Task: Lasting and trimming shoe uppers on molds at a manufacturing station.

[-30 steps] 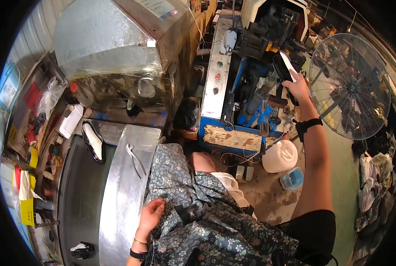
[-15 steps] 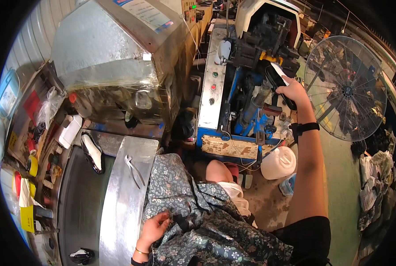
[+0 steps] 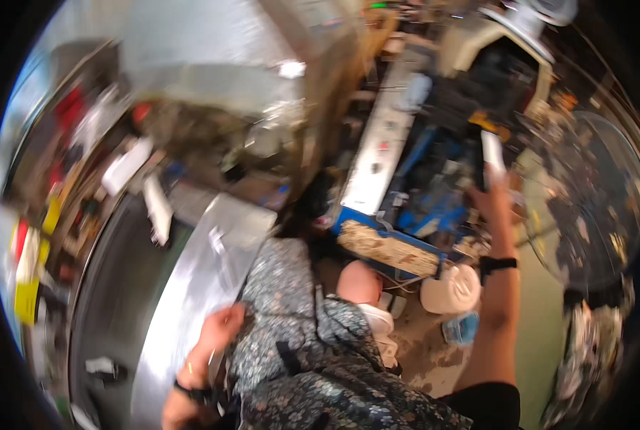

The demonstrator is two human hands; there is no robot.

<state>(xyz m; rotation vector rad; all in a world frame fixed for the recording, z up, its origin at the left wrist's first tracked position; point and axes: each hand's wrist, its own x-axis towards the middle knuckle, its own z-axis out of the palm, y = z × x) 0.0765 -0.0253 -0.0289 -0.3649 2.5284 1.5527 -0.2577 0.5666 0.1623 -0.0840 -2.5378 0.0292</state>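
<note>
The right hand (image 3: 492, 201) is grasping a white piece (image 3: 491, 152) by the blue-framed machine (image 3: 434, 217), not yet letting go; the left hand (image 3: 219, 330) is hovering by the metal ledge (image 3: 180, 308), its curled fingers too blurred to show any grip.

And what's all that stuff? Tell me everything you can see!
held shoe-like piece: 1, white showing, upper right
conveyor belt: 1, dark, left
shoe-like pieces: at least 2, white showing, on conveyor belt
metal ledge: 1, silver, right of conveyor belt
pliers: 1, silvery, blurred, on metal ledge
hooded machine: 1, grey, upper left
blue-framed machine: 1, blue and black, upper right
jug: 1, cream, right of centre
tub: 1, blue, beside jug
fan: 1, dark, far right
clutter: many, mixed colours, far left, too blurred to count
floral cloth: 1, dark, lower middle
left hand: 1, bare, beside floral cloth
right hand: 1, bare, on held shoe-like piece
</note>
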